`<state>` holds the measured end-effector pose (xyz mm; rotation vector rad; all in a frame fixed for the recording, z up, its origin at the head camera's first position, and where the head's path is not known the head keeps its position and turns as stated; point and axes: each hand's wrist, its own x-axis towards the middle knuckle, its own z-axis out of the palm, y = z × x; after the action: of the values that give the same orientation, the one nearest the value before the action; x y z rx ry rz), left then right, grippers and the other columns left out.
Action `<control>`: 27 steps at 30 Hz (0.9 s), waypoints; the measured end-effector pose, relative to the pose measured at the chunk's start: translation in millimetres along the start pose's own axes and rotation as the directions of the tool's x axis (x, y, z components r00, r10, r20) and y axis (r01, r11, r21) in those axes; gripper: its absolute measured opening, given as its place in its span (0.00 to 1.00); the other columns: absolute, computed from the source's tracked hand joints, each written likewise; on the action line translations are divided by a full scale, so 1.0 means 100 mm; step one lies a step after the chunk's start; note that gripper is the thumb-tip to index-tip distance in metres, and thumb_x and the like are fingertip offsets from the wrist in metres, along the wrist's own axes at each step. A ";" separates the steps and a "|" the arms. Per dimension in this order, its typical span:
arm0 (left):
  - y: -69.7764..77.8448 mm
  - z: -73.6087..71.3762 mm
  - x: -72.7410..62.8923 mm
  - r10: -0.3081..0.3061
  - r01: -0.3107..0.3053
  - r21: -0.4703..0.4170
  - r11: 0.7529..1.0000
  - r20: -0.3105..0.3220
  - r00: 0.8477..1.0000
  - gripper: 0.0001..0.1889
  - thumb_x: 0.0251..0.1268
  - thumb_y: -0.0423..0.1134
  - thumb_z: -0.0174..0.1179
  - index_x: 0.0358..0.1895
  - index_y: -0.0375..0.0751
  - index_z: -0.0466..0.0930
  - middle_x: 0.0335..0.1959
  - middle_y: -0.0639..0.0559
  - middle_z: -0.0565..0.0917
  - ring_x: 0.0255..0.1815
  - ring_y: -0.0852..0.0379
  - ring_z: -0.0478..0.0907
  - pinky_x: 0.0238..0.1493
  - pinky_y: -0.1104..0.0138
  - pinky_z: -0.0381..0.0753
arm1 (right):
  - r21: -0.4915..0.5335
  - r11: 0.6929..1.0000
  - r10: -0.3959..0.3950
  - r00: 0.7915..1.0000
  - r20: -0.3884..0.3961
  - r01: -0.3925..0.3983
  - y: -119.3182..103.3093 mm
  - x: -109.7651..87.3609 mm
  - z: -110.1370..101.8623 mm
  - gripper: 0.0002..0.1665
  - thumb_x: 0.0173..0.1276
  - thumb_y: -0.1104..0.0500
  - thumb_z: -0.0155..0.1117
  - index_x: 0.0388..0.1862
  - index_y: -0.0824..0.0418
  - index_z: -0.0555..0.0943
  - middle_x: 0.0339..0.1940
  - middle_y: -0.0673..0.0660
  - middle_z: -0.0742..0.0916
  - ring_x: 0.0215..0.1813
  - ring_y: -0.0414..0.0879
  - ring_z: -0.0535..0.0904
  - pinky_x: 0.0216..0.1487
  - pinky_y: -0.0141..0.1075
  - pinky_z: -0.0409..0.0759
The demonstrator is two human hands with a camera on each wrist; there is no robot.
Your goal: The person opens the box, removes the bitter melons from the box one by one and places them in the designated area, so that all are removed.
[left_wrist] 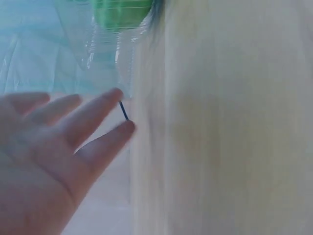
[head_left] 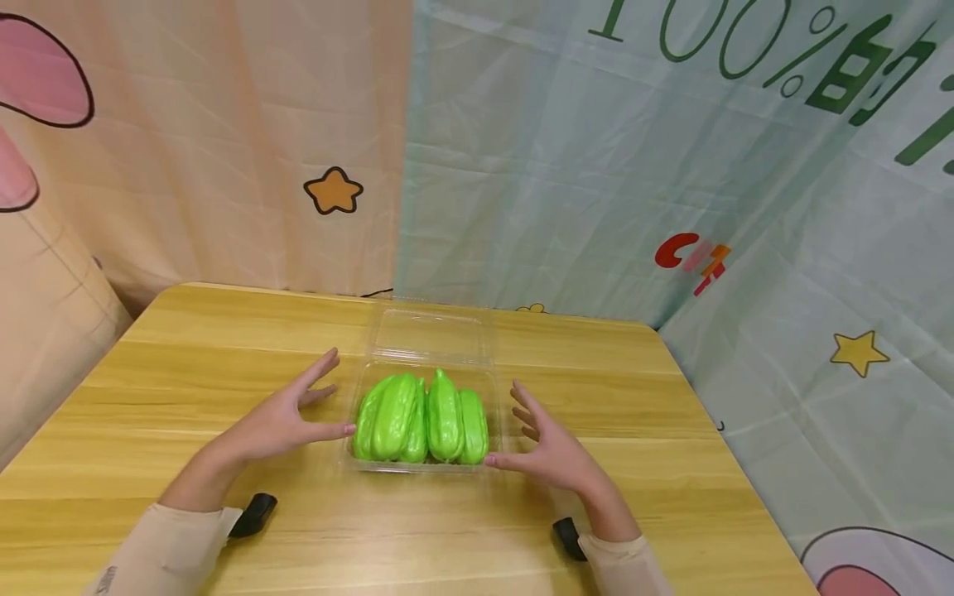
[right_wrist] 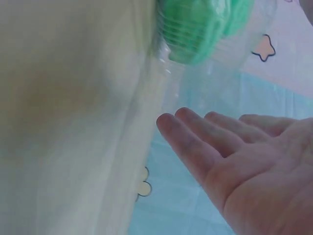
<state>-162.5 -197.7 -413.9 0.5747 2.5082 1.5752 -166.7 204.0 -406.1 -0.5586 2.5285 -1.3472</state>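
A clear plastic clamshell box (head_left: 417, 468) stands on the wooden table with its lid (head_left: 431, 333) folded back. Several shiny green, ridged, elongated pieces (head_left: 445, 418), looking like toy vegetables, lie side by side in it. To the left of the box is my left hand (head_left: 276, 422), its fingers spread and the thumb tip close to the box's side. My right hand (head_left: 555, 451) mirrors it on the other side, thumb tip near the box's front right corner. Neither hand holds anything. Both wrist views show straight fingers beside the box, with green pieces (left_wrist: 122, 14) (right_wrist: 193, 32) behind its wall.
The box sits around the middle of the wooden table (head_left: 633, 480). Printed curtains (head_left: 522, 165) hang behind the table and along its right side. A black wrist device (head_left: 253, 515) shows at the left sleeve, and another black device (head_left: 569, 538) at the right sleeve.
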 end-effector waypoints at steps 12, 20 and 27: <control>-0.06 0.09 0.11 0.058 -0.050 -0.185 0.981 0.038 0.998 0.60 0.63 0.37 0.72 0.83 0.54 0.29 0.81 0.34 0.36 0.77 0.25 0.42 0.69 0.34 0.52 | 0.033 0.999 0.029 0.996 -0.087 -0.026 -0.29 0.14 -0.14 0.69 0.50 0.46 0.85 0.83 0.46 0.51 0.80 0.53 0.61 0.75 0.58 0.64 0.68 0.57 0.69; -0.11 0.18 0.13 0.040 -0.015 -0.255 0.967 0.091 0.995 0.65 0.59 0.36 0.74 0.82 0.55 0.25 0.81 0.37 0.31 0.77 0.25 0.38 0.70 0.36 0.50 | 0.070 0.997 0.022 0.995 -0.099 -0.015 -0.46 0.22 -0.07 0.69 0.48 0.48 0.86 0.83 0.46 0.53 0.78 0.51 0.64 0.73 0.55 0.67 0.65 0.53 0.74; -0.13 0.21 0.11 0.043 -0.009 -0.235 0.972 0.143 0.989 0.66 0.59 0.37 0.74 0.81 0.53 0.21 0.81 0.35 0.29 0.77 0.25 0.36 0.70 0.37 0.48 | 0.126 0.992 0.002 0.998 -0.069 0.006 -0.57 0.28 0.06 0.68 0.49 0.51 0.87 0.83 0.46 0.54 0.77 0.52 0.66 0.72 0.58 0.69 0.59 0.55 0.78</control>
<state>-169.6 -180.9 -433.7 0.6658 2.1782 1.7364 -176.9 158.9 -362.4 -0.4977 2.4742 -1.5392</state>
